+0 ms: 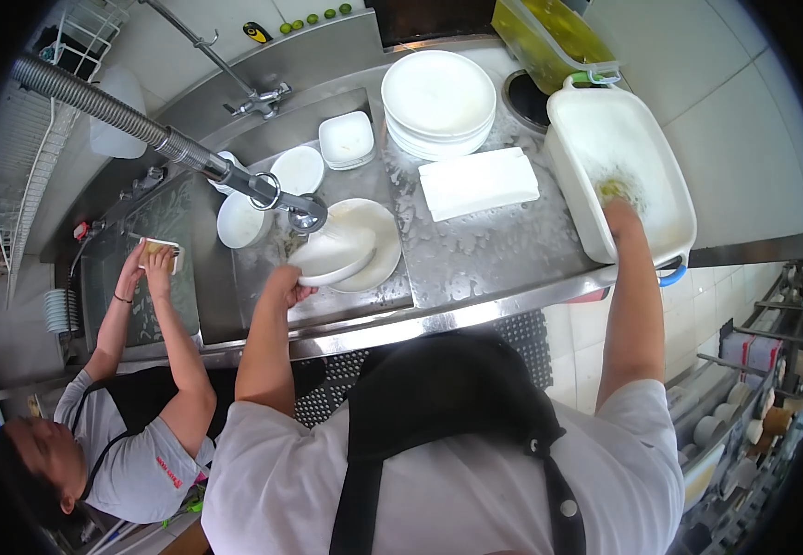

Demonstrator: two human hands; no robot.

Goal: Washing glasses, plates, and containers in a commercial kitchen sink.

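Observation:
My left hand [292, 284] grips the rim of a white dish [335, 255], which is tilted over the sink basin. Directly beneath that dish lies a larger round white plate [384, 243]. The head of a spray hose [308, 214] hangs just above the dish's far edge. My right hand [623, 220] reaches down into a white plastic tub [675, 187] of sudsy water. Something yellow-green, perhaps a sponge [611, 187], shows among the bubbles at its fingertips. Foam hides the fingers, so their grip on it is unclear.
Round white plates [439, 94] and white rectangular dishes [479, 184] stand on the steel counter. Square dishes [346, 139] and a bowl [242, 220] occupy the basin. A yellow-green container [547, 41] sits behind the tub. At left, a co-worker's hands [157, 262] hold a dish.

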